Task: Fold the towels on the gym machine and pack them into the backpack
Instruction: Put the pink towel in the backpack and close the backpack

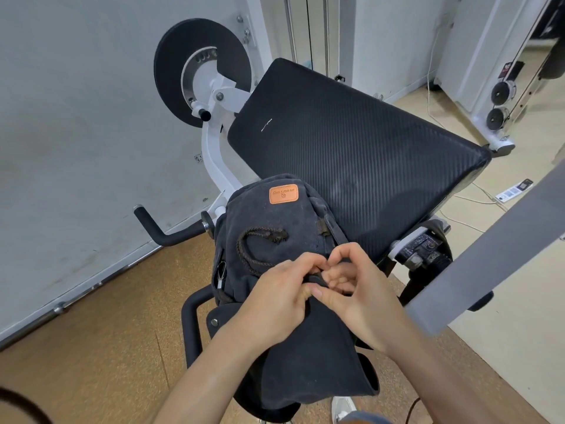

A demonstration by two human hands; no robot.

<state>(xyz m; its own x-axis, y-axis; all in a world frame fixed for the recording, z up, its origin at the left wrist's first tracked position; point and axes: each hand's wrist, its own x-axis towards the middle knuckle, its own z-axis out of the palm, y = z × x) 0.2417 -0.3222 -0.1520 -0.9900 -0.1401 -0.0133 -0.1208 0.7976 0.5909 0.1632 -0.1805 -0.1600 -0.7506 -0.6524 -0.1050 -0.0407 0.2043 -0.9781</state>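
Dark canvas backpack [272, 221] with 1 orange label [283, 194], resting at the near end of the machine's black padded bench [360, 142]. The left hand [275, 304] and right hand [363, 298] meet over it, the fingers of both pinching a black strap [315, 279]. A cord loop [253, 246] lies on top, and 1 black disc [189, 56] stands at the upper left.

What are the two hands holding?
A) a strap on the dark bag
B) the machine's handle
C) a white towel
A: the left hand and the right hand both pinch a black strap on top of the bag.
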